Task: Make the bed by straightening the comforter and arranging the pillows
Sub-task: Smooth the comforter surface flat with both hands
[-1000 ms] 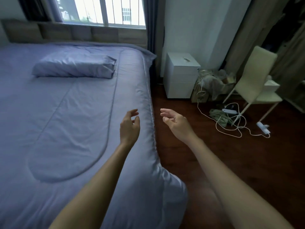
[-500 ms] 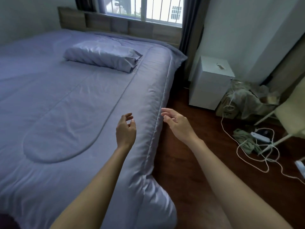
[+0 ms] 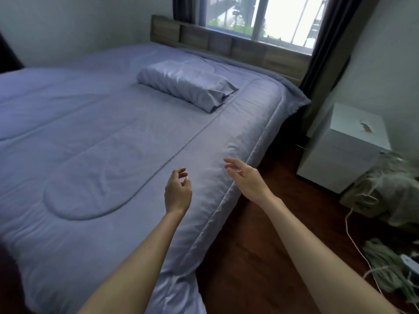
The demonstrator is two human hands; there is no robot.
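A lavender comforter point(image 3: 102, 155) lies spread flat over the bed, with stitched seams and light creases. One matching pillow point(image 3: 186, 85) rests on top near the wooden headboard point(image 3: 238, 45), angled slightly. My left hand point(image 3: 178, 192) hovers above the comforter near its right side, fingers loosely curled and holding nothing. My right hand point(image 3: 246, 179) is over the comforter's right edge seam, fingers apart and empty. Neither hand visibly touches the fabric.
A white bedside cabinet point(image 3: 347, 146) stands right of the bed on the dark wood floor point(image 3: 260, 257). Beyond it lie a crumpled bag point(image 3: 390, 193), a white cable point(image 3: 353, 241) and green cloth point(image 3: 390, 268). A window with dark curtains sits behind the headboard.
The view has swung left and up the bed, so the pillow and headboard now sit nearer centre. Both hands stay raised and empty, with the right now over the comforter's edge.
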